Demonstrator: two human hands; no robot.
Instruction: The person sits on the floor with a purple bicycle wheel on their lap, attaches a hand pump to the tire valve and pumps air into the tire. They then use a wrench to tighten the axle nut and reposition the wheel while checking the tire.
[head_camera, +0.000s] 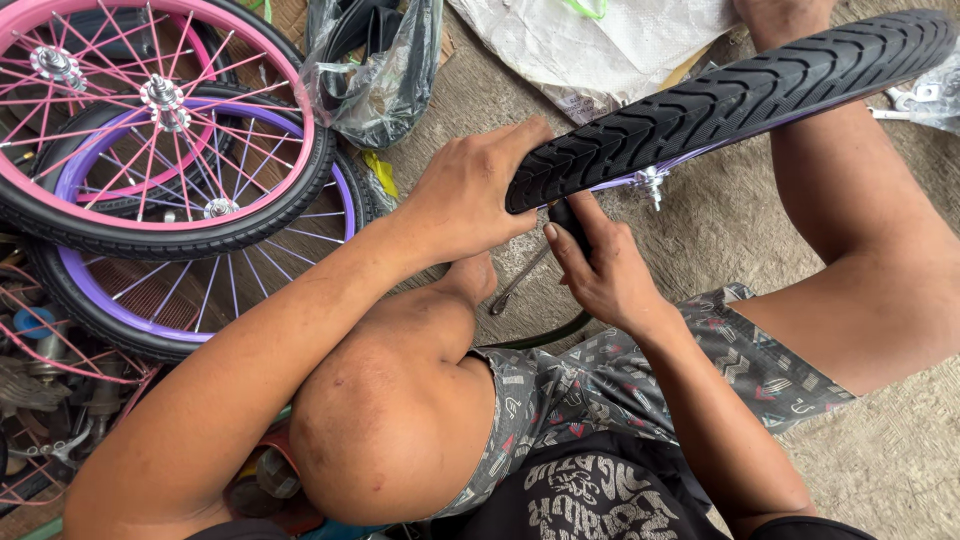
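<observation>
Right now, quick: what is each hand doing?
Left hand: closed, gripping the end of the black treaded rubber bicycle tyre.
Right hand: closed on the black handle of a thin metal tool under the tyre.

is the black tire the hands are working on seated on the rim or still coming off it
Cannot tell. The black tire covers the purple rim, but the left hand and right hand hide that edge.

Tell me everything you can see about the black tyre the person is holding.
The black tyre looks like rubber, with an angled block tread, and sits on a purple-rimmed wheel seen edge-on, running from centre to upper right. A metal axle end shows below it. The left hand presses its near end; the right hand works just beneath, gripping something dark.
</observation>
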